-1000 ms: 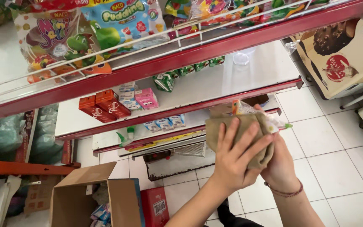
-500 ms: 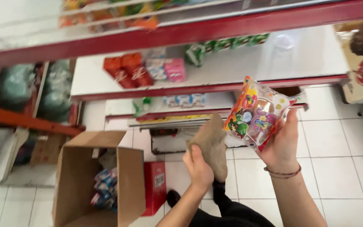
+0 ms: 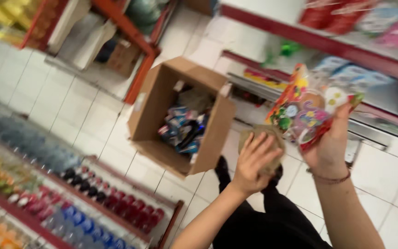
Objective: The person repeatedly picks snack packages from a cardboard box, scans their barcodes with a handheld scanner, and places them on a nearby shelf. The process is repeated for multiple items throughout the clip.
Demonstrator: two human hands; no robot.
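Observation:
My right hand (image 3: 329,146) holds up a colourful snack packet (image 3: 306,109) with bright cartoon print, in front of the red-edged shelves at the right. My left hand (image 3: 253,162) grips a flat brown piece of cardboard or paper (image 3: 264,146), just left of and below the packet. An open cardboard box (image 3: 149,103) stands on the white tiled floor to the left of my hands, with several small packets (image 3: 184,129) inside it. My dark trousers show below my hands.
Red-edged shelves (image 3: 319,42) with packaged goods run along the upper right. A lower shelf of coloured bottles (image 3: 84,198) fills the bottom left. An orange-framed rack (image 3: 137,34) with boxes stands at the top left. The floor is white tile (image 3: 70,110).
The view has swung left and down, so the box now sits in the middle and the bottle shelf appears. My hands separated earlier; the right keeps the packet, the left keeps the brown piece.

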